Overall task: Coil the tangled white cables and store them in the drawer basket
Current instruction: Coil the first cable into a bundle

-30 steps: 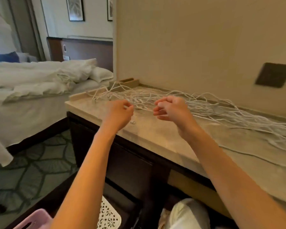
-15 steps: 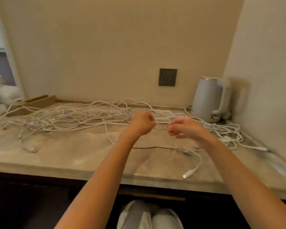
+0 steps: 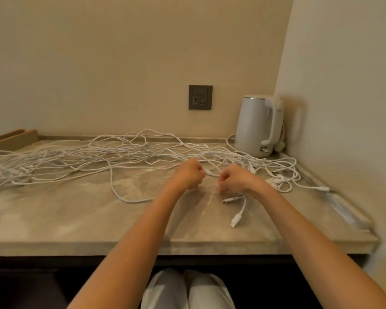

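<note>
A tangle of white cables (image 3: 129,152) is spread across the stone countertop (image 3: 76,219) from the left edge to the right corner. My left hand (image 3: 188,175) is curled above the middle of the counter and pinches a white cable; its connector (image 3: 208,173) sticks out between the fingers. My right hand (image 3: 234,179) is just to the right, fingers curled down on another stretch of cable. Two plug ends (image 3: 236,219) lie on the counter below it. The drawer basket is out of view.
A white electric kettle (image 3: 256,128) stands in the back right corner with cables looped around its base. A dark wall socket (image 3: 200,97) sits above the counter. A wooden tray (image 3: 13,137) is at the far left. My knees (image 3: 187,291) show below the counter edge.
The view has swung from the left end near the bed to the right part of the counter. Both hands have dropped closer to the counter, beside the loose plug ends.
</note>
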